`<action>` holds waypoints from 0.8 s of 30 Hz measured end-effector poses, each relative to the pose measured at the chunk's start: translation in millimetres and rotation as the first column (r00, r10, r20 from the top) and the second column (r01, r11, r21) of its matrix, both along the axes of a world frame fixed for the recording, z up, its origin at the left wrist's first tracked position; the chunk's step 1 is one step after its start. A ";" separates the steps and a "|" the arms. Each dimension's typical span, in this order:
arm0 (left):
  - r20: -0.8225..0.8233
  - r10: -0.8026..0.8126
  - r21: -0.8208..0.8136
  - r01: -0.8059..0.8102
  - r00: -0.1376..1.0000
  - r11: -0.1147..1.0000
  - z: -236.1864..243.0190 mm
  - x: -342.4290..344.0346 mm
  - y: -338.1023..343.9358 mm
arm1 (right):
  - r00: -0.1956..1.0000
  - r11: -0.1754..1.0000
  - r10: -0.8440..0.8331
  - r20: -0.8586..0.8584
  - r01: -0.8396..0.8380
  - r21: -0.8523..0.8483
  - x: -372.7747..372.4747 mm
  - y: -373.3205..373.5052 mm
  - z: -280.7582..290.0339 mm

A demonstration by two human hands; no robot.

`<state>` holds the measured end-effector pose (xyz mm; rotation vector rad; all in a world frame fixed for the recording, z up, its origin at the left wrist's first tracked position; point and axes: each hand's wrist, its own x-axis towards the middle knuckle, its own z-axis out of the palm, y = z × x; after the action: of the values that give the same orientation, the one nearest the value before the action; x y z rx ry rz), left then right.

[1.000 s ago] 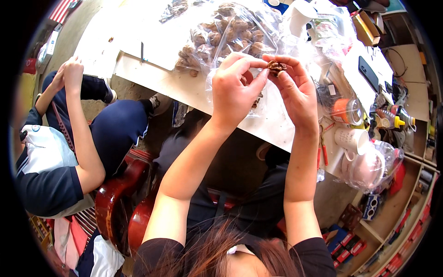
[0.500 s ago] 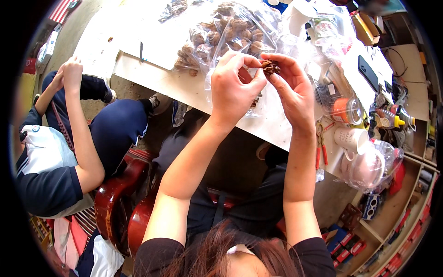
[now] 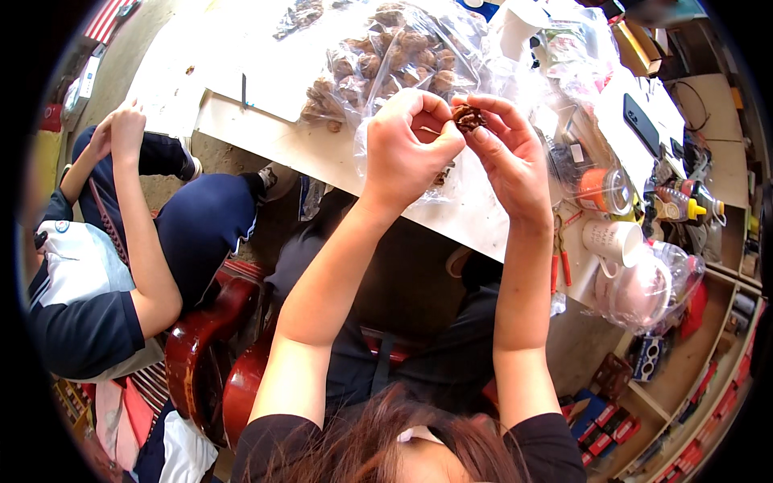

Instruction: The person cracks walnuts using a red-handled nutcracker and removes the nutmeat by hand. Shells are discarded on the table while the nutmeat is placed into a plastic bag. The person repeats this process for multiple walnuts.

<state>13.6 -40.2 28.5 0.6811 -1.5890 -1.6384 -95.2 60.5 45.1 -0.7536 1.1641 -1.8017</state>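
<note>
Over the near edge of the white table, a dark brown walnut (image 3: 469, 118) with a rough, broken surface is held up between both hands. My right hand (image 3: 514, 165) grips it with thumb and fingertips. My left hand (image 3: 405, 153) is closed in a pinch, its thumb and forefinger meeting at the walnut's left side. Just beyond, a clear plastic bag (image 3: 475, 63) with several whole walnuts (image 3: 415, 44) lies on the table. Small brown bits (image 3: 442, 176) rest beneath my hands, partly hidden by the left one.
Red-handled pliers (image 3: 561, 262), a white mug (image 3: 613, 243), an orange-labelled jar (image 3: 604, 191) and a black phone (image 3: 641, 125) are on the table's right side. Another person (image 3: 88, 266) sits at the left, hands together. Wooden shelving (image 3: 684, 378) stands at the right.
The walnut has turned slightly in my fingers and shifted a little to the left. Both hands keep nearly the same place and grip.
</note>
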 end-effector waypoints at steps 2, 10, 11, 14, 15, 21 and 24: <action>0.008 -0.011 0.013 0.011 1.000 1.000 1.9 0.3 0.7 | 1.000 1.000 0.002 -0.016 -0.002 0.012 -1.9 1.4 0.1; 0.033 -0.080 0.013 0.080 0.996 0.997 2.9 2.4 0.9 | 0.997 0.997 -0.019 -0.068 0.024 0.076 -4.4 3.6 1.9; 0.032 -0.085 0.022 0.084 0.996 0.996 2.1 2.4 0.8 | 0.997 0.997 -0.019 -0.081 0.026 0.079 -5.0 3.3 2.4; 0.021 -0.089 0.058 0.088 0.996 0.994 0.4 1.1 1.2 | 0.994 0.995 -0.023 -0.103 0.032 0.090 -5.3 4.0 4.8; 0.025 -0.097 0.069 0.095 0.995 0.993 1.1 1.2 1.4 | 0.994 0.995 -0.024 -0.107 0.034 0.093 -5.4 4.2 5.4; 0.108 -0.172 0.054 0.167 0.979 0.985 9.3 3.6 2.1 | 0.991 0.993 -0.014 -0.132 0.029 0.112 -11.2 8.9 5.5; 0.102 -0.180 0.083 0.172 0.978 0.982 6.7 4.1 1.8 | 0.994 0.994 -0.012 -0.113 0.024 0.104 -11.5 8.6 3.8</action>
<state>17.7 -38.4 35.2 0.6948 -1.7148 -1.8241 -106.7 69.1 48.8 -0.7929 1.3320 -1.7169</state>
